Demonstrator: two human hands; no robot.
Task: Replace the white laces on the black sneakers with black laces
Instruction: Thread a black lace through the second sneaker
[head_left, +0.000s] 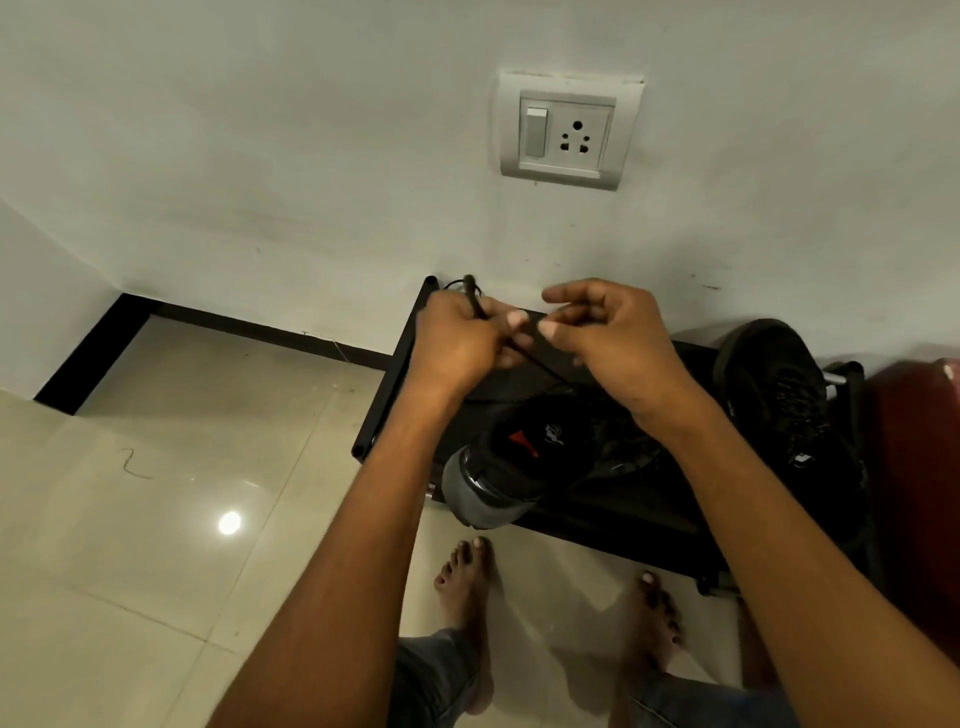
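A black sneaker (524, 462) with a grey heel lies on a low black rack (597, 525), heel toward me. Above it, my left hand (457, 343) grips a black lace (530, 358), whose end sticks up past my knuckles. My right hand (602, 332) pinches the same lace just to the right, between thumb and forefinger. The lace runs down from my hands toward the shoe. A second black sneaker (779, 395) stands on the rack at the right, toe pointing away. I see no white lace.
The rack stands against a white wall with a switch and socket plate (569, 130). A dark red object (919, 499) stands at the right edge. My bare feet (467, 587) are on the glossy beige tile floor in front of the rack.
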